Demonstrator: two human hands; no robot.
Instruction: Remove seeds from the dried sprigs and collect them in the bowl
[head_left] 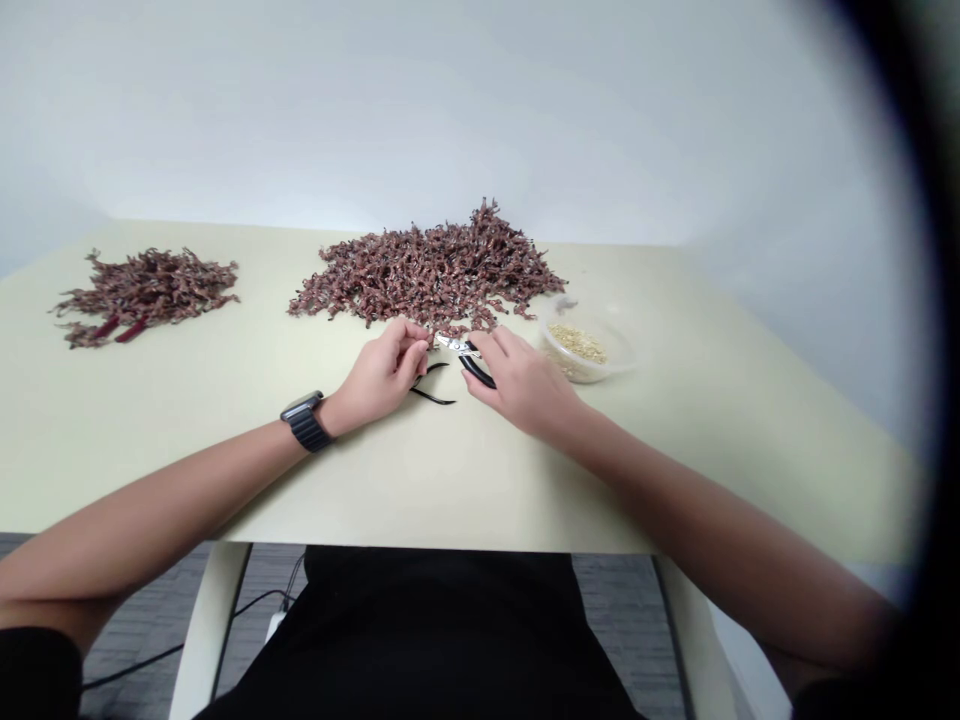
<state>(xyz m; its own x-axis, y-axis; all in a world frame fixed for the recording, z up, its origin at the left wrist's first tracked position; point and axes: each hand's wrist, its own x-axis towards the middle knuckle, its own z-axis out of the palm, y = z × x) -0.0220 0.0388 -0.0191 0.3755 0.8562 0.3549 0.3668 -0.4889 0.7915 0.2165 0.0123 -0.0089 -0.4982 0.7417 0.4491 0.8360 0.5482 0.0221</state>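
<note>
My right hand (519,385) is wrapped round black-handled pliers (454,345), whose metal jaws point left. Just left of the jaw tips, my left hand (386,368) pinches a small reddish-brown piece, mostly hidden by the fingers. Under and beside my left hand lies a second tool with thin black handles (435,402) on the table; its head is covered by the hand. Behind both hands spreads a large heap of small reddish-brown twisted pieces (427,270). Close by my right hand stands a clear plastic bowl (626,362) with small gold-coloured bits (577,342) in it.
A smaller pile of similar brown pieces (157,285) lies at the left, with a red-handled tool (131,331) partly under it. The pale yellow table (420,490) meets a white wall at the back. Black cables (262,598) hang below the table's front edge.
</note>
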